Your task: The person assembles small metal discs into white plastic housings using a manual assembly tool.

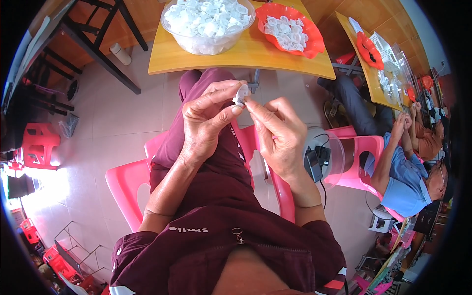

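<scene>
Above my lap, my left hand [205, 120] pinches a small white round plastic part [241, 92] between thumb and fingers. My right hand [281, 132] meets it from the other side, thumb and forefinger closed at its edge. Something small and dark shows between the fingertips there, too small to name. Beyond my hands, a clear plastic bowl [204, 47] heaped with similar white parts stands on a yellow wooden table [241, 61]. Beside it on the right sits a red wavy-rimmed dish [315, 45] holding more white pieces.
Pink plastic chairs [123, 189] surround my legs. At my right, a round clear stool top [335, 160] bears a black power adapter [313, 164]. Two people sit at another table [371, 81] on the right. A white bottle [120, 54] and a red stool [40, 145] are at left.
</scene>
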Tool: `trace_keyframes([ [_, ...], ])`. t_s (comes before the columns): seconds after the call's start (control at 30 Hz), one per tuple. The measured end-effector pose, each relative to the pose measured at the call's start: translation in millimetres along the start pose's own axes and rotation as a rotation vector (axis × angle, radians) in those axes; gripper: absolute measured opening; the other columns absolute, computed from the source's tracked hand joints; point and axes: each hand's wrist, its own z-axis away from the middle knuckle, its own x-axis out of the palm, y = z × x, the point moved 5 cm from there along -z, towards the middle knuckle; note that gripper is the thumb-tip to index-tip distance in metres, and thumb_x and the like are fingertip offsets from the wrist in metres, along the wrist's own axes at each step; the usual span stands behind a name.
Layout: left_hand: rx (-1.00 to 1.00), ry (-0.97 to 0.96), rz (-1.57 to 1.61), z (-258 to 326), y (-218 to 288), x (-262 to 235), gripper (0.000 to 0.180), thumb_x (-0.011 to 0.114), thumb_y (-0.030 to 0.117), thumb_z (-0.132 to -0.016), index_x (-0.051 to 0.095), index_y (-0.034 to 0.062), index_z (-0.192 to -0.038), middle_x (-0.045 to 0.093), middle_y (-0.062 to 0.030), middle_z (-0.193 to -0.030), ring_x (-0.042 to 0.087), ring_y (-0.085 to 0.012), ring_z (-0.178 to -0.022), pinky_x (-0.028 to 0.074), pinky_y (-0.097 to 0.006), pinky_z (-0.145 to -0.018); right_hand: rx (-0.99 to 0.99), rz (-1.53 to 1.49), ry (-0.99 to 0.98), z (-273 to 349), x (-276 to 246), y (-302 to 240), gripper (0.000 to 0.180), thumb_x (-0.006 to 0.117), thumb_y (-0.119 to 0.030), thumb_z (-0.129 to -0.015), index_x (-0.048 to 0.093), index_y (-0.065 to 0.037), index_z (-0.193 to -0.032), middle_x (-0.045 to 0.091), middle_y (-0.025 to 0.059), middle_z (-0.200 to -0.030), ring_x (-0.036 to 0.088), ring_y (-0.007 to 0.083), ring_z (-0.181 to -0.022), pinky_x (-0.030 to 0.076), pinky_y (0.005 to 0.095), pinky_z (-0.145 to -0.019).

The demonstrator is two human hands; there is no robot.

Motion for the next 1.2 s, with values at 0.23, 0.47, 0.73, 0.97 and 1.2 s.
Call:
trace_keyframes([
  [0.23,0.122,-0.035,-0.263,3,5,2,0.033,0.063,-0.006,-0.077,0.061,0.0007,-0.109,0.055,-0.0139,-0.113,0.052,-0.0197,-0.105,0.044,-0.029,-0.089,-0.016,0.086,0.019,3,4,1,0.041,0.066,0.001,-0.068,0.065,-0.015,-0.106,0.046,0.002,-0.07,0.052,0.0167,-0.049,0.041,0.0301,-0.041],
  [0.47,0.066,0.013,-0.17,2,2,0,0.03,0.06,-0.005,-0.079,0.061,0.0001,-0.109,0.053,-0.0144,-0.116,0.053,-0.0206,-0.106,0.046,-0.031,-0.091,-0.025,0.263,-0.024,1,5,1,0.042,0.065,-0.001,-0.068,0.065,-0.017,-0.107,0.045,0.0014,-0.071,0.051,0.0184,-0.049,0.041,0.0313,-0.041],
  [0.73,-0.302,0.025,0.353,3,-20,0,0.032,0.057,0.003,-0.085,0.054,0.0009,-0.117,0.054,-0.0161,-0.118,0.055,-0.0201,-0.107,0.049,-0.031,-0.09,0.023,0.163,-0.006,2,-9,-1,0.038,0.066,-0.001,-0.069,0.066,-0.016,-0.104,0.046,0.0026,-0.071,0.052,0.0185,-0.05,0.041,0.0301,-0.043],
  [0.97,-0.317,0.027,0.397,4,-21,0,0.031,0.056,0.003,-0.085,0.054,0.0016,-0.116,0.055,-0.0156,-0.118,0.055,-0.0194,-0.106,0.05,-0.029,-0.088,0.01,0.174,0.009,1,-7,-2,0.036,0.067,-0.002,-0.069,0.067,-0.015,-0.102,0.046,0.0034,-0.07,0.052,0.0191,-0.049,0.042,0.0305,-0.043],
  [1.2,-0.296,0.044,0.309,4,-19,-1,0.032,0.059,0.003,-0.084,0.056,0.0021,-0.115,0.057,-0.0137,-0.116,0.056,-0.019,-0.106,0.049,-0.031,-0.089,0.021,0.189,-0.017,1,-4,0,0.035,0.067,-0.003,-0.07,0.066,-0.016,-0.103,0.046,0.0035,-0.071,0.053,0.0191,-0.05,0.042,0.0313,-0.043],
])
